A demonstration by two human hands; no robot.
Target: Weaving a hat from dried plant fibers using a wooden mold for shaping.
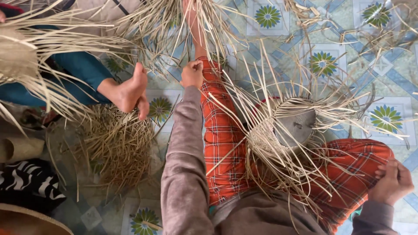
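I sit on a tiled floor with my legs in orange plaid trousers (pixel 220 130). A half-woven straw hat (pixel 278 139) lies on my lap over a grey mould (pixel 300 126), with loose strips fanning out all round. My left hand (pixel 192 74) is stretched forward beside my shin, closed in a fist at the edge of a bundle of long straw strips (pixel 174 26); whether a strip is inside the fist does not show. My right hand (pixel 394 182) rests on my right knee with its fingers curled and nothing in it.
Another person's bare foot (pixel 130 92) and teal trouser leg (pixel 82 69) lie to the left, next to a straw bundle (pixel 26 56). A heap of straw scraps (pixel 117 150) covers the floor. A black-and-white cloth (pixel 26 182) and a hat brim (pixel 30 222) are at lower left.
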